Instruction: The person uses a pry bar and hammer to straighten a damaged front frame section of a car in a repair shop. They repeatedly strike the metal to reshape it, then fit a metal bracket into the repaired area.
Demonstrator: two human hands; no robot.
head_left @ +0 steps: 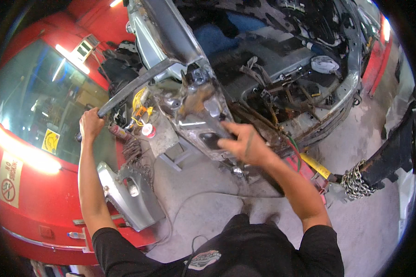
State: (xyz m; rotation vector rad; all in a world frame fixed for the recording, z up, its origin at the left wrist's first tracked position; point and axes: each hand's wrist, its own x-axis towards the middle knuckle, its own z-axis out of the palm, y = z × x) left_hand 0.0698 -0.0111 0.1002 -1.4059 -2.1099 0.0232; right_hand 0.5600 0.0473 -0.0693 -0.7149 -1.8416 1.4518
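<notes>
The left hand (92, 125) is wrapped around a long, dark grey metal bar (135, 87) whose far end reaches the left side of the stripped, rust-stained grey metal car body (198, 104). The right hand (248, 146), fingers half curled, is at the car body's near corner; whether it grips anything I cannot tell.

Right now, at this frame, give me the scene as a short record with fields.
Left hand: gripping a long metal bar
Bar's far end: at the stripped car body
Right hand: over the body's bare metal, thumb and index finger apart; contact unclear
Floor: silver car part, yellow cord
Left side: red car
Right side: chain around a black notched beam
</notes>
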